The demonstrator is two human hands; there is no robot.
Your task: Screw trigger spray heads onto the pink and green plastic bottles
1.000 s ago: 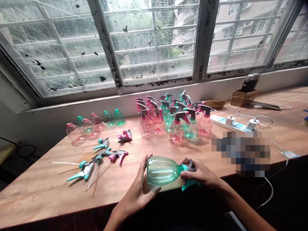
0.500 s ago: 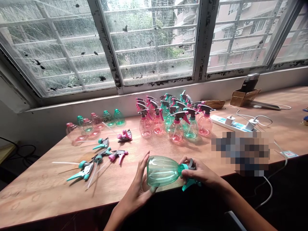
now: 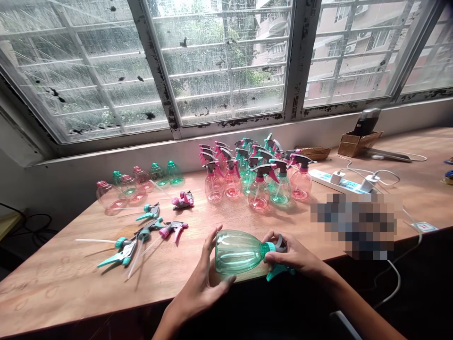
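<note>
A translucent green spray bottle (image 3: 237,252) lies sideways in the air over the table's front edge, its base to the left. My right hand (image 3: 295,255) grips its neck end, fingers around the teal collar and grey-and-teal trigger head (image 3: 279,271). Around the base, my left hand (image 3: 203,278) is spread, fingers along the bottom end and thumb apart below the bottle; whether the fingers touch it is hard to tell. Loose trigger heads with tubes, teal ones (image 3: 123,252) and pink ones (image 3: 173,230), lie to the left on the table.
Capless green and pink bottles (image 3: 132,189) stand at the back left of the wooden table (image 3: 63,283). Several assembled spray bottles (image 3: 259,196) crowd the middle back. Toward the right are a white power strip (image 3: 322,179) with cables, a blurred patch and a cardboard box (image 3: 357,144).
My left thumb has shifted away from the bottle's underside, opening the hand a little. The bottle and my right hand have moved very slightly left.
</note>
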